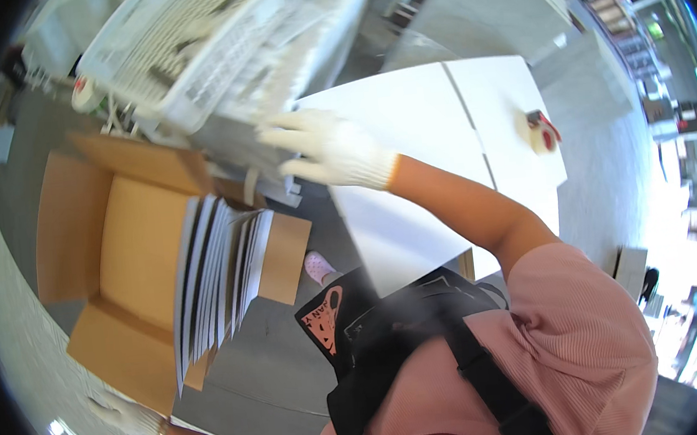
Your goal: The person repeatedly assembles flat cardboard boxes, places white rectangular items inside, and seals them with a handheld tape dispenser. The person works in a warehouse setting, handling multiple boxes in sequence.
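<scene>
My right hand (332, 149), in a white knitted glove, is stretched over the left edge of a white tabletop (407, 128). Its fingers are spread, slightly blurred, with nothing in them. At the lower left, my gloved left hand (131, 414) reaches out beside the near flap of an open cardboard box (139, 233). Its fingers look extended and hold nothing; whether they touch the flap I cannot tell. Several thin flat boards (218, 272), white and grey, stand on edge at the box's right side.
A tape roll in a red-handled dispenser (543, 133) sits on the tabletop's right part. White plastic crates (209, 80), blurred, stand beyond the box. Grey floor (255, 377) lies between the box and my body. A pink clog (317, 267) shows under the table edge.
</scene>
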Available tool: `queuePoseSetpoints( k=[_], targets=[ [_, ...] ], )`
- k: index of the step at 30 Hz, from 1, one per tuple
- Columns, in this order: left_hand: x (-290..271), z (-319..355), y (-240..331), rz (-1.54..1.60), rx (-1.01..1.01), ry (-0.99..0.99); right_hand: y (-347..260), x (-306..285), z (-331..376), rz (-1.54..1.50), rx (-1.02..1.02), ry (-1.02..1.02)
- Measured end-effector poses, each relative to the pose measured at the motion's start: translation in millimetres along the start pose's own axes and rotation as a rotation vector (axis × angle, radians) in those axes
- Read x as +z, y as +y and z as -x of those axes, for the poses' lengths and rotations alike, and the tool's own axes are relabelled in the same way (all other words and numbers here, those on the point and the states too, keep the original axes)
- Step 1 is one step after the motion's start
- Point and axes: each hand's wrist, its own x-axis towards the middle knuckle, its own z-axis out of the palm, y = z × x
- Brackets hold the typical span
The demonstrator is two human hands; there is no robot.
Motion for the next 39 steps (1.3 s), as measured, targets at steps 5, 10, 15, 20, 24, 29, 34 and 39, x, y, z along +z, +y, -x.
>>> queuePoseSetpoints(
  k=[5, 10, 15, 20, 24, 29, 34, 39],
  targets=[
    [27, 164, 151, 0.394, 0.112, -0.523, 148, -118, 272, 0.291, 0.750, 0.242],
    [111, 349, 207, 0.436, -0.053, -1.173, 236, -256, 418, 0.552, 1.308, 0.147],
    [165, 406, 229, 0.493, -0.228, -1.291, 278, -284, 489, 0.403, 1.189, -0.044],
    [176, 409, 250, 0.431, -0.297, -1.219, 312, -309, 507, 0.236, 1.215, -0.403],
    [184, 400, 233, 0.314, -0.228, -1.144, 313, -305, 508, 0.518, 1.278, -0.198],
    [179, 407, 253, 0.321, -0.177, -1.242, 332, -297, 546, 0.257, 1.272, 0.110],
    [164, 403, 273, 0.377, -0.177, -1.372, 332, -296, 541, 0.201, 1.317, 0.127],
    [153, 397, 270, 0.352, -0.167, -1.202, 329, -302, 530, 0.174, 1.376, 0.117]
  ],
)
